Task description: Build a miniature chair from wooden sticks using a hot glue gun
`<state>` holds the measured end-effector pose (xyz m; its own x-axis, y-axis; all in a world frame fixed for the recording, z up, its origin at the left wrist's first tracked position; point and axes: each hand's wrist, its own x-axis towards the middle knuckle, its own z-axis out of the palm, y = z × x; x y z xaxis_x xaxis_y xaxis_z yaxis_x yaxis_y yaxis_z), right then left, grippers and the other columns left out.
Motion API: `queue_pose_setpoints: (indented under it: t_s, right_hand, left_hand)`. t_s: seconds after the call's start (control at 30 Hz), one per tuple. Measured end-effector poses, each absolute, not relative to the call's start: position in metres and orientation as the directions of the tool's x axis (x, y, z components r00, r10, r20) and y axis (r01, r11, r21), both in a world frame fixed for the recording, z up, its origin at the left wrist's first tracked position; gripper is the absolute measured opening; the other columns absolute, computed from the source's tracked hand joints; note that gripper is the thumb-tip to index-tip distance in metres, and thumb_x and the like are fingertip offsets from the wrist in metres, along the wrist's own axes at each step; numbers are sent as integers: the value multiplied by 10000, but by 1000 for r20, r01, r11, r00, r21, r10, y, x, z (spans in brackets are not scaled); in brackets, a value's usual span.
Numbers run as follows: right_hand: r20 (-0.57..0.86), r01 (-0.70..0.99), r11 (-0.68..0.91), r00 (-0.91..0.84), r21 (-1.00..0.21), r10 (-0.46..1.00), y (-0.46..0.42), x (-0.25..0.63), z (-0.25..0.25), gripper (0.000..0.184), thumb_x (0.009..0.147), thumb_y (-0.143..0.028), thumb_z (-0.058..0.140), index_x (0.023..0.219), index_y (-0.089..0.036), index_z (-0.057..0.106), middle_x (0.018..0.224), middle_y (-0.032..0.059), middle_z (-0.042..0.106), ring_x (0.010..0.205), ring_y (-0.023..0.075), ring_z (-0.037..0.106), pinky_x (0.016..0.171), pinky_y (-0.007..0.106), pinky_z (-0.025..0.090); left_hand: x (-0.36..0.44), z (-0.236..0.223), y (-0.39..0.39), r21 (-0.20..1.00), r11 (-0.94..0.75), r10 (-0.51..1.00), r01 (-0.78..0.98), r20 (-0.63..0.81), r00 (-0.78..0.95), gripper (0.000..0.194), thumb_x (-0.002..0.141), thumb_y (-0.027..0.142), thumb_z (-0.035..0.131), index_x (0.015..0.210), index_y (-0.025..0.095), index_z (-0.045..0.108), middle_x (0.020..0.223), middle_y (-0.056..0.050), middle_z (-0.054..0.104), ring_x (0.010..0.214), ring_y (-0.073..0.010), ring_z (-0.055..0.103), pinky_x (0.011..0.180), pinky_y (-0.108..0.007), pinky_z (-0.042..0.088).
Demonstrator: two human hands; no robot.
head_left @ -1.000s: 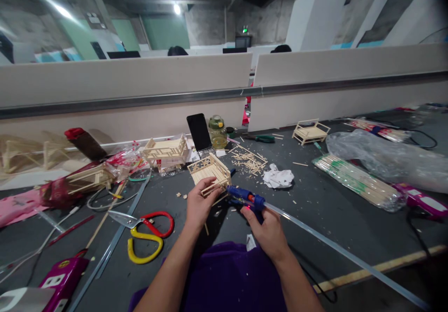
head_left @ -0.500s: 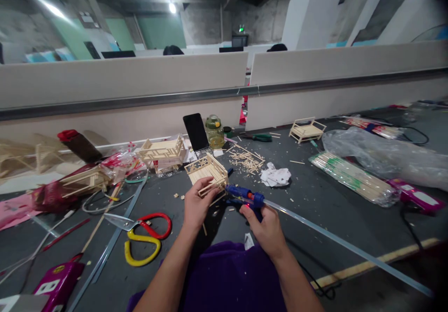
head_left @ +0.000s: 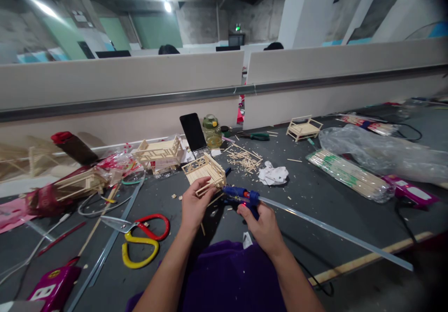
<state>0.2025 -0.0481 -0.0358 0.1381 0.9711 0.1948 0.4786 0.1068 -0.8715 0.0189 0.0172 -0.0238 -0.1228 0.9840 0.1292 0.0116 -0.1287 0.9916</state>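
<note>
My left hand (head_left: 196,202) is closed on the near edge of a small stick-built model bed (head_left: 205,171), which has railings and a slatted floor and is held tilted. My right hand (head_left: 263,223) grips a blue hot glue gun (head_left: 241,194) with a small red light lit. The gun's nozzle points left and meets the right corner of the model; whether it touches is too small to tell. A long clear glue stick (head_left: 325,224) runs out of the gun's back toward the lower right.
Scissors (head_left: 145,237) with red and yellow handles lie left. Cut sticks (head_left: 245,158), crumpled tissue (head_left: 273,174) and a propped phone (head_left: 193,132) are beyond my hands. Other stick models (head_left: 159,152) stand at the back. Bagged skewers (head_left: 350,176) lie right, a cable below.
The view has shifted slightly. The glue gun's rear glue stick has swung a little; both hands keep their hold, with the nozzle still at the model's right corner.
</note>
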Motion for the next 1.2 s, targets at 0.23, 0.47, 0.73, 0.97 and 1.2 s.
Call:
queue_pose_setpoints:
  t_s: [0.23,0.47,0.73,0.97,1.2]
  right_hand:
    - [216,486,133,120,-864,969,-48,202,-35,390,894,-505,518,973,-185,727,822,82,752,793,247,703,780,330,513]
    - [148,441,89,100,-893,984,-48,202,-35,415,901,-517,500,951,-166,716,554,22,650,553,196,635,563,262,470]
    - [135,340,102,76,-935,988,-46,203,-40,382,910,-508,496,828,-176,666,585,14,633,455,131,541,460,217,394]
    - [118,262,95,73,-960,990,-44,202,-40,371,909,-505,505,827,-168,634,630,11,636,433,103,500,456,212,388]
    - [85,161,75,52,-984,995,-42,201,-40,371,903,-515,513,857,-161,613,548,-30,565,397,93,466,423,205,364]
  left_hand:
    - [19,-22,16,992,-123,985,25,125,-118,441,656,356,782,1032,159,662,928,-79,736,899,-232,708,862,-370,541]
    - [20,-23,16,992,-124,985,-9,122,-121,445,643,350,794,1020,153,663,921,-70,731,877,-214,705,842,-344,541]
    - [19,-26,17,994,-106,986,-22,102,-128,466,646,355,798,1041,152,659,934,-81,737,857,-213,708,834,-345,539]
    - [19,-27,17,995,-93,987,-30,88,-137,462,650,358,799,1040,154,659,951,-78,731,876,-206,702,846,-335,531]
    - [20,-27,17,996,-76,987,-38,70,-147,472,642,366,804,1038,153,661,962,-83,725,881,-211,698,857,-347,524]
